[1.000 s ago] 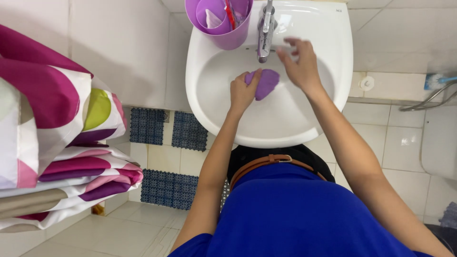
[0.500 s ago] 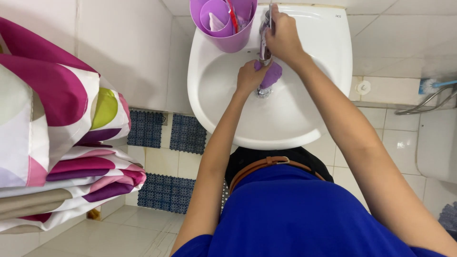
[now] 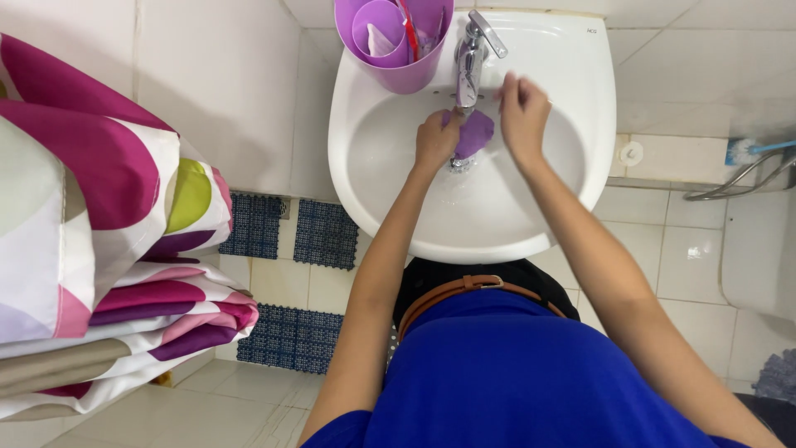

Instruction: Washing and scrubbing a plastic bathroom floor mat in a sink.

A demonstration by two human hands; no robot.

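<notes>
Purple cloth [image 3: 475, 133] bunched under the chrome tap [image 3: 469, 58], gripped by left hand [image 3: 436, 141], right hand [image 3: 523, 116] pinching its far edge; water running, wash under way, wringing not yet done.

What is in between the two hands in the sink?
In the head view, a small purple thing sits between the left hand and the right hand, right under the tap, with water running onto it.
</notes>
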